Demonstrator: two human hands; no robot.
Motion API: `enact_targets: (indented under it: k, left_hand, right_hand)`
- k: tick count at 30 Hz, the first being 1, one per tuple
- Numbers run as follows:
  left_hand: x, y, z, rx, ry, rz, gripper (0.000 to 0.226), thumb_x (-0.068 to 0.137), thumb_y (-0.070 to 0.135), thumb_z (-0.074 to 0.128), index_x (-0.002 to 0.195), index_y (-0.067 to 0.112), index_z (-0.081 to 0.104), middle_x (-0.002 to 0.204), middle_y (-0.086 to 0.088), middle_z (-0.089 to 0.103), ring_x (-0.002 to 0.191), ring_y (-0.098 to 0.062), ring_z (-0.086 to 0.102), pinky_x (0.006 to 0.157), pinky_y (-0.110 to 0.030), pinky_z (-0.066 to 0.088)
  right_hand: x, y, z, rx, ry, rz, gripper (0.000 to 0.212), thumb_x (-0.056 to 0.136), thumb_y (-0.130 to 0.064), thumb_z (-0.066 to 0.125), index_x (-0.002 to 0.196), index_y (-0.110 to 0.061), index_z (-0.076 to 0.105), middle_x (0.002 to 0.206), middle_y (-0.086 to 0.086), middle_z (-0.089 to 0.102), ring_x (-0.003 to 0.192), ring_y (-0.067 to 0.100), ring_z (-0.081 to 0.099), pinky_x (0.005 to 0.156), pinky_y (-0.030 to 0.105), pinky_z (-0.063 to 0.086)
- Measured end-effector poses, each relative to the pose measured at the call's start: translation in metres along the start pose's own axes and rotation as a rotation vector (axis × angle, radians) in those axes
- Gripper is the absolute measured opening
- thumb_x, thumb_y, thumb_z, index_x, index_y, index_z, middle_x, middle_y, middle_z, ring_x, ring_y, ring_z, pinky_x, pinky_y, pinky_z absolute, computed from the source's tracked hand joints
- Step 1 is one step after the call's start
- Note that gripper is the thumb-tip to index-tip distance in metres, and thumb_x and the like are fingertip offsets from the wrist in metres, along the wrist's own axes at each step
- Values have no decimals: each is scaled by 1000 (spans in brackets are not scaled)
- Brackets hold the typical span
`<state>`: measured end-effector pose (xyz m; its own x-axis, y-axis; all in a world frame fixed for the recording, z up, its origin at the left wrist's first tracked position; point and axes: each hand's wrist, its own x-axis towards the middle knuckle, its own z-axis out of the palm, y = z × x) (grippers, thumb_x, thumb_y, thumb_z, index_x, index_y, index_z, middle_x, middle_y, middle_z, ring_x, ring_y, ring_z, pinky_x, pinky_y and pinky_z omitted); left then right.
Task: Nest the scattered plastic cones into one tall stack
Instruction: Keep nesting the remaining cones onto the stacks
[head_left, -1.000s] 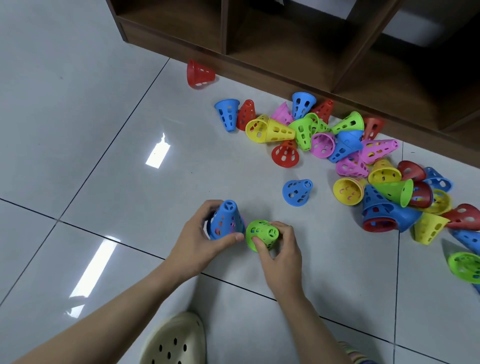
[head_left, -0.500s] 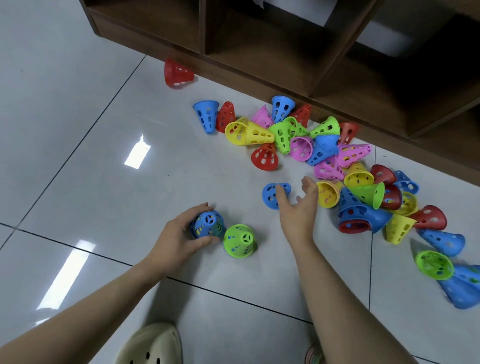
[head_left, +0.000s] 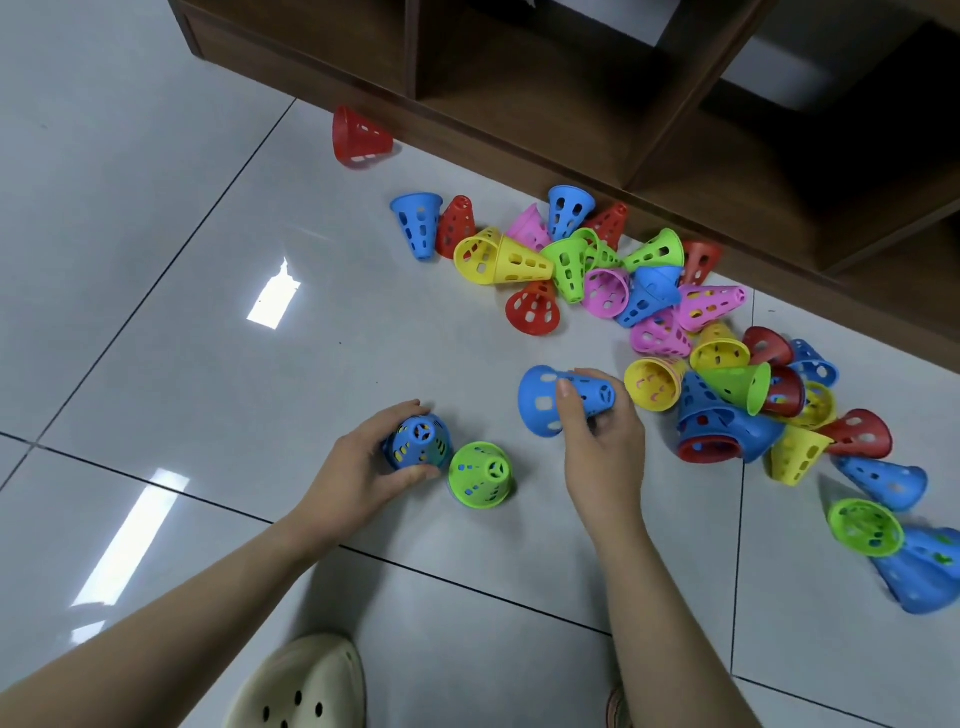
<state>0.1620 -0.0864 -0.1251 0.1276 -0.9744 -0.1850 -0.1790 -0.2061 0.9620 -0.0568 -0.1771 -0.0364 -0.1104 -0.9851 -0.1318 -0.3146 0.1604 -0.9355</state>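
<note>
My left hand (head_left: 363, 467) grips an upright blue cone (head_left: 418, 441) on the floor tiles; yellow shows through its holes. Right beside it stands a green cone (head_left: 480, 474), upright and untouched. My right hand (head_left: 597, 436) holds a second blue cone (head_left: 550, 397) lying on its side, wide mouth to the left, thumb across its wall. A heap of scattered cones (head_left: 675, 322) in red, blue, yellow, green and pink lies beyond and to the right.
A dark wooden shelf unit (head_left: 571, 130) runs along the back, its base just behind the heap. A lone red cone (head_left: 359, 136) lies by the shelf at the left. A cream clog (head_left: 301, 686) shows at the bottom edge. Bare tiles spread to the left.
My right hand let go of the green cone, reached out to the loose blue cone lying on the floor and took hold of it. My left hand stayed on the upright blue cone.
</note>
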Motion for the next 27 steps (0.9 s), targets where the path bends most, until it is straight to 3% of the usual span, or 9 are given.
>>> enact_targets:
  k: [4, 10, 14, 20, 24, 27]
  left_hand:
    - [-1, 4, -1, 10, 5, -7, 63, 72, 22, 89, 129, 27, 64, 132, 30, 59, 124, 2, 58, 103, -15, 45]
    - [-12, 6, 1, 69, 22, -17, 67, 73, 33, 89, 134, 27, 60, 131, 19, 63, 122, -5, 61, 104, -32, 50]
    - [-20, 8, -12, 309, -37, 111, 63, 85, 47, 77, 141, 28, 54, 136, 22, 58, 126, 0, 55, 106, -25, 46]
    - [-6, 11, -38, 440, -6, 232, 56, 100, 52, 44, 140, 17, 57, 136, 6, 61, 127, -13, 57, 105, -36, 46]
    - [41, 30, -42, 559, 81, 320, 43, 102, 39, 47, 133, 13, 60, 131, -2, 64, 120, -21, 60, 103, -36, 46]
    - [88, 52, -33, 662, 57, 419, 44, 100, 36, 52, 136, 11, 57, 133, -7, 61, 121, -25, 57, 103, -39, 44]
  right_hand:
    - [-41, 2, 9, 71, -43, -16, 19, 92, -28, 70, 110, -21, 66, 108, -4, 72, 101, 13, 70, 85, 27, 56]
    - [-70, 22, 32, 52, -105, 45, 22, 89, -33, 71, 109, -25, 65, 105, -6, 70, 100, 13, 68, 87, 35, 57]
    - [-72, 36, 37, -55, -137, 30, 24, 90, -26, 73, 112, -25, 65, 109, -12, 67, 105, 6, 63, 91, 27, 52]
    - [-68, 50, 34, -127, -210, -79, 27, 86, -25, 73, 112, -22, 65, 113, -13, 65, 109, 6, 60, 91, 13, 44]
    - [-64, 59, 33, -149, -240, -85, 29, 86, -23, 73, 114, -20, 64, 115, -12, 64, 111, 7, 60, 93, 15, 45]
    - [-62, 60, 31, -144, -210, -92, 29, 86, -20, 74, 114, -20, 65, 115, -12, 65, 111, 5, 60, 93, 11, 42]
